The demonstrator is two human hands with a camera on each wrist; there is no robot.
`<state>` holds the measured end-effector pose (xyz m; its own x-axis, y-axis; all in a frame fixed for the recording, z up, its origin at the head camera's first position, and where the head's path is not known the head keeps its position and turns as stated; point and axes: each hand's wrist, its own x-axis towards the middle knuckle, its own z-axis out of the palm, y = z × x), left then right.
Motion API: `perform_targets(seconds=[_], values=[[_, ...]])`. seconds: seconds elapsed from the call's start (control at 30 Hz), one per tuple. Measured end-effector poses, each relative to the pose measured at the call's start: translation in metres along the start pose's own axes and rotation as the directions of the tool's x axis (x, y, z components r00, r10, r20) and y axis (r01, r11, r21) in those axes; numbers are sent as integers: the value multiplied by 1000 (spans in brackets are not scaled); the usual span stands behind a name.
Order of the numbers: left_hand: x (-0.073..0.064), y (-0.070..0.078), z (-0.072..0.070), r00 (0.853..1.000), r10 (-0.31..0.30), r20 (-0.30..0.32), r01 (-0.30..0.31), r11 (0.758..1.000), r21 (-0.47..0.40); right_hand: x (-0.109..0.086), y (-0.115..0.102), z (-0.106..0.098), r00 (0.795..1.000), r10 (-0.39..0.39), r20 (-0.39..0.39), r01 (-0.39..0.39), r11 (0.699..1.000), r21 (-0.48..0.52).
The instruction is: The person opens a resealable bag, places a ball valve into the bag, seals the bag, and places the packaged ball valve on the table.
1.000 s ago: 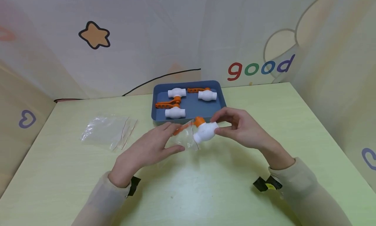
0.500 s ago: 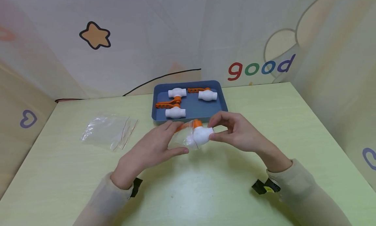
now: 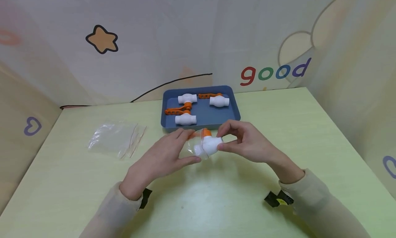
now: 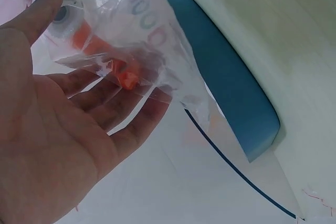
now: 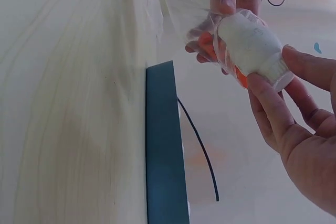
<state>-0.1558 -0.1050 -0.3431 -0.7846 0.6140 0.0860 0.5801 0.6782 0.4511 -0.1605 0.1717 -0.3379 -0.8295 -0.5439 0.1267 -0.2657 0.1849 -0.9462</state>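
Note:
A white ball valve (image 3: 211, 145) with an orange lever handle is partly inside a clear zip bag (image 3: 191, 148), held up over the table in front of the tray. My right hand (image 3: 247, 141) pinches the valve's bare outer end between thumb and fingers. The left hand (image 3: 164, 155) holds the bag near its mouth, thumb on one side and fingers spread along the other. Through the film in the left wrist view, the orange handle (image 4: 93, 43) points into the bag. In the right wrist view, the bag's mouth wraps round the white valve body (image 5: 253, 48).
Behind the hands stands a blue-grey tray (image 3: 213, 117) with three more white valves with orange handles, such as the one at right (image 3: 219, 101). Several flat clear bags (image 3: 116, 138) lie on the table at left. A printed curtain (image 3: 173, 35) hangs behind the table.
The right hand has moved left and slightly down, carrying the valve deeper into the bag. The valve has turned more level. The left hand has shifted slightly right.

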Motion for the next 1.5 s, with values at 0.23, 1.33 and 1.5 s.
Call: perform_targets(seconds=[0.23, 1.33, 1.5], values=[[1, 1, 1, 1000, 27, -17, -26, 999, 29, 1, -1, 2, 1000, -15, 3, 15, 1000, 12], [8, 12, 1, 999, 32, -43, -31, 999, 20, 6, -4, 12, 1000, -14, -2, 15, 1000, 28], [8, 14, 1, 995, 34, -89, -30, 999, 42, 6, -4, 12, 1000, -8, 3, 8, 1000, 23]])
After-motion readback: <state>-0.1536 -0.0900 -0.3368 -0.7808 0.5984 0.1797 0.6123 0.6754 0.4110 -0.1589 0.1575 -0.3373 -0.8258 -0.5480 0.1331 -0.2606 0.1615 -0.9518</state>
